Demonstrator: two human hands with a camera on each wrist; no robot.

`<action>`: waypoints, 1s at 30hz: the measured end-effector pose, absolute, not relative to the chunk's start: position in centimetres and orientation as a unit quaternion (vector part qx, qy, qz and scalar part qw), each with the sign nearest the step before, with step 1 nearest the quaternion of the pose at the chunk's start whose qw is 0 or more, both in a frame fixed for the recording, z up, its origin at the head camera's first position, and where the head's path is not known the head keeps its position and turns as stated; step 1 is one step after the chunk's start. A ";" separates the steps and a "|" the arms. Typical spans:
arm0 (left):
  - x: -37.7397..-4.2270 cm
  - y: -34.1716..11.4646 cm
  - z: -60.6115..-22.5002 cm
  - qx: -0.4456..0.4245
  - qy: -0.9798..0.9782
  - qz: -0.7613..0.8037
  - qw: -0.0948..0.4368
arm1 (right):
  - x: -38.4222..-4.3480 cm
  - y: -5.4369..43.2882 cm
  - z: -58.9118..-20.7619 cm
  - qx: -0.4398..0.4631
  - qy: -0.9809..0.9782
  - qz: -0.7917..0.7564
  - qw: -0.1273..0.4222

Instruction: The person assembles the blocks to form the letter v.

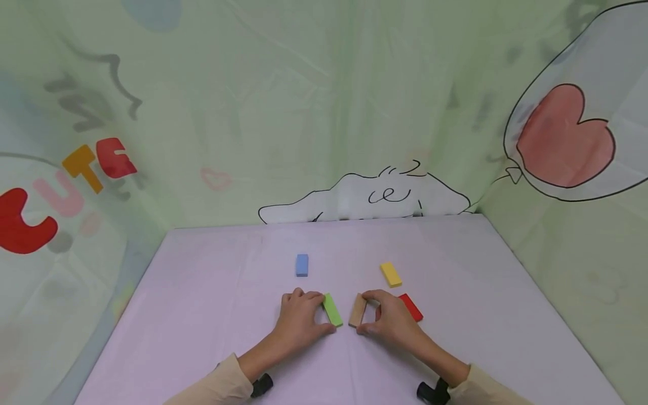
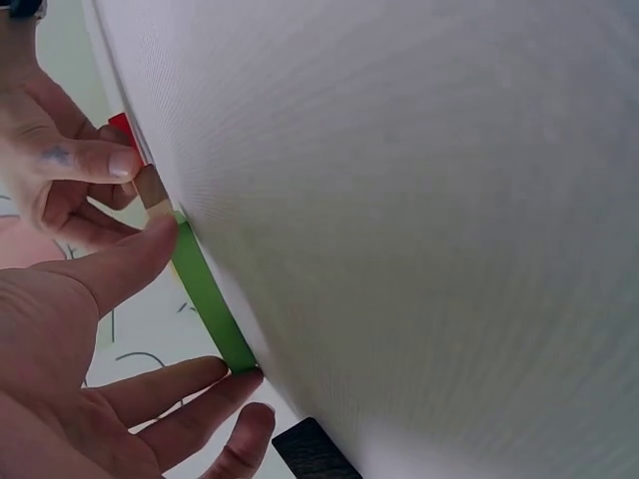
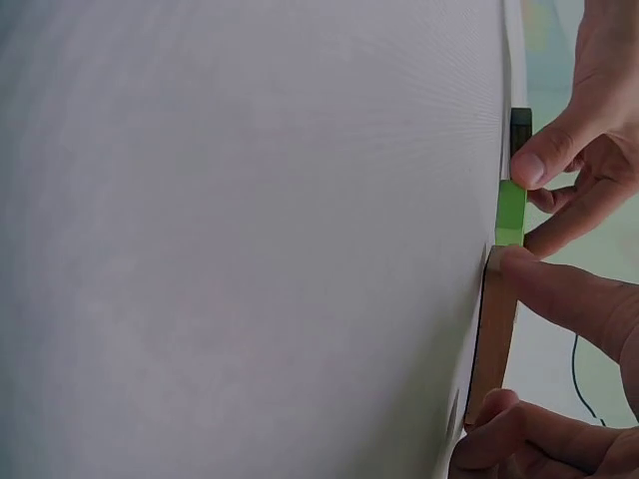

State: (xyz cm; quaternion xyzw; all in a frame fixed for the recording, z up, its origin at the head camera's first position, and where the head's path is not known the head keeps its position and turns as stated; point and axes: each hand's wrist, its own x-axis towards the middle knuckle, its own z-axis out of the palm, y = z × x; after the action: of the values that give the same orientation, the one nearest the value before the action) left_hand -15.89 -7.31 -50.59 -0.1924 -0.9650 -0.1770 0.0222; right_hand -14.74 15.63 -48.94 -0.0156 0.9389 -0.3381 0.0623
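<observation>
In the head view my left hand [image 1: 300,319] pinches a green block [image 1: 332,310] lengthwise, thumb at its near end and fingertips at its far end. My right hand [image 1: 392,319] does the same with a tan wooden block [image 1: 357,310], just right of the green one. A small gap separates the two blocks, whose far ends lean apart. From the left wrist, the green block [image 2: 212,299] spans thumb to fingertips, low at the table surface. The right wrist view has the tan block [image 3: 493,334] held between thumb and curled fingers.
A red block [image 1: 411,307] lies just right of my right hand, partly covered by it. Beyond the hands are a yellow block [image 1: 391,274] and a blue block [image 1: 302,265]. The pale table [image 1: 212,281] ends at a printed cloth wall [image 1: 283,112].
</observation>
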 end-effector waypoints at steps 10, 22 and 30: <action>-15.6 -7.2 -50.3 -0.207 -0.965 -0.153 0.043 | -14.6 15.4 -48.8 -0.028 0.944 -0.326 0.044; -15.5 -7.1 -50.4 -0.210 -0.964 -0.157 0.048 | -14.3 15.3 -48.8 -0.033 0.943 -0.327 0.043; -15.5 -7.2 -50.6 -0.213 -0.962 -0.159 0.059 | -14.1 15.2 -48.9 -0.037 0.943 -0.329 0.047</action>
State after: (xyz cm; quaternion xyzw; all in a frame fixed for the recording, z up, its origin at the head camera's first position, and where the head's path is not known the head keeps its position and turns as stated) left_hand -15.49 -7.16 -50.64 -0.2133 -0.9622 -0.1587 0.0595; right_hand -14.11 15.20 -48.90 -0.0371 0.9426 -0.3286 0.0468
